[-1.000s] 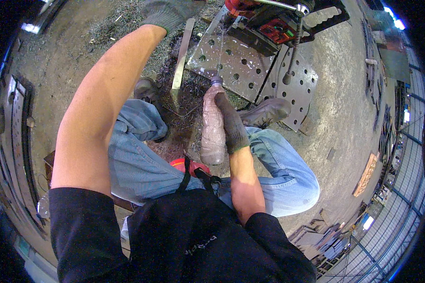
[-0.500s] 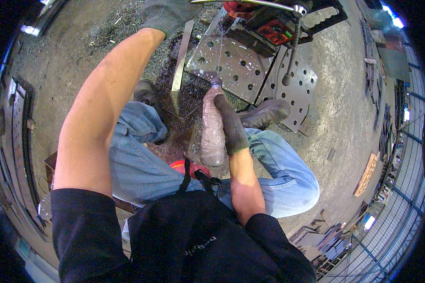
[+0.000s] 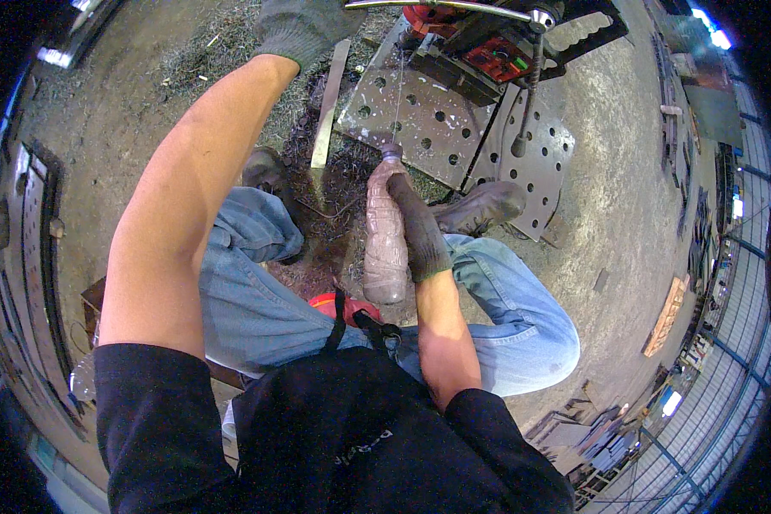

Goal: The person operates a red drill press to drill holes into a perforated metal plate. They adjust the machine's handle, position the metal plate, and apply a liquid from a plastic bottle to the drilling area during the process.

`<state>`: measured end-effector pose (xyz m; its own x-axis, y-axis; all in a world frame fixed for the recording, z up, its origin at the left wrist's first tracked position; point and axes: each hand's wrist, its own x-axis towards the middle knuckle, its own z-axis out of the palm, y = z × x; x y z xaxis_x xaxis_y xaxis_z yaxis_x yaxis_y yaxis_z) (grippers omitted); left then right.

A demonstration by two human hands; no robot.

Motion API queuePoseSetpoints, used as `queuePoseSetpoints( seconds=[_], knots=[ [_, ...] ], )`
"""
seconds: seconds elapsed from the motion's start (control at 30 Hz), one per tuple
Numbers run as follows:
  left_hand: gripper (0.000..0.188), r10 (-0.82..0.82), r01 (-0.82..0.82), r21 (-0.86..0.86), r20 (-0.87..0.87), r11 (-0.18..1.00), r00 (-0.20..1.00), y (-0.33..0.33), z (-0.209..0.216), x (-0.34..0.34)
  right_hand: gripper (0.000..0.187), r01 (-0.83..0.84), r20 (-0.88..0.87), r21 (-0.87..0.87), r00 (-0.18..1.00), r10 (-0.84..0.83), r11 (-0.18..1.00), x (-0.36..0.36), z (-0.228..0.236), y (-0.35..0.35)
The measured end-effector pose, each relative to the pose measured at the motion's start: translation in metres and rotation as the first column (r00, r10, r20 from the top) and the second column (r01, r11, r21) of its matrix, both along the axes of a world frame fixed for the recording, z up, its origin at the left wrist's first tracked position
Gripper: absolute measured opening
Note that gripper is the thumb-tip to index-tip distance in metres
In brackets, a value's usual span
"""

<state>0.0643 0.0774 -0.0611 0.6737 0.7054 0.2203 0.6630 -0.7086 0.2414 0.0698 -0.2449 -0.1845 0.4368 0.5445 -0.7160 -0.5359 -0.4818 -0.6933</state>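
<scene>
My right hand (image 3: 420, 218), in a dark glove, is wrapped round a clear plastic bottle (image 3: 384, 248) of murky, brownish-grey liquid. The bottle's cap points away from me, and a thin stream (image 3: 399, 98) runs from it toward the drilling machine (image 3: 497, 56). At the upper edge, my gloved left hand (image 3: 300, 30) is closed at the end of the machine's metal lever (image 3: 463, 7); its fingers are partly cut off by the picture's edge. Under the machine lies a steel plate (image 3: 420, 128) with rows of round holes.
A flat metal strip (image 3: 330, 107) lies left of the plate, among metal shavings (image 3: 201, 56). My boots (image 3: 484, 206) stand close to the plate. A red object (image 3: 347, 304) sits between my legs. Stacked metal pieces (image 3: 595, 441) and a wooden piece (image 3: 665, 317) are at the right.
Almost nothing differs. The bottle and my right hand have shifted very slightly toward me, and my left arm has moved a touch; both grips look the same.
</scene>
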Motion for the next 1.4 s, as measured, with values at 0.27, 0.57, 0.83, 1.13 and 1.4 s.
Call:
queuePoseSetpoints(
  seconds=[0.27, 0.57, 0.83, 1.13, 1.4],
  knots=[
    [0.027, 0.000, 0.000, -0.015, 0.004, 1.000, 1.000, -0.001, 0.001, -0.001, 0.071, 0.049, -0.027, 0.086, 0.999, -0.046, 0.995, -0.004, 0.001, 0.003],
    [0.028, -0.013, 0.013, 0.011, 0.026, 1.000, 1.000, 0.000, -0.002, -0.003, 0.073, -0.022, -0.020, -0.002, 1.000, 0.022, 1.000, -0.001, 0.011, 0.004],
    [0.028, 0.010, -0.011, 0.040, 0.019, 0.999, 1.000, 0.001, -0.007, 0.001, 0.077, -0.029, 0.043, 0.036, 0.999, 0.027, 0.999, -0.002, 0.010, -0.001],
    [0.027, -0.003, 0.003, 0.005, -0.015, 1.000, 1.000, -0.001, -0.002, 0.000, 0.086, -0.088, 0.113, -0.112, 0.988, 0.101, 0.990, 0.001, -0.009, -0.006],
    [0.039, -0.046, 0.057, 0.067, -0.146, 0.996, 0.988, 0.007, -0.013, 0.001, 0.077, -0.172, 0.167, -0.095, 0.968, 0.186, 0.980, 0.000, 0.007, -0.003]
  ],
)
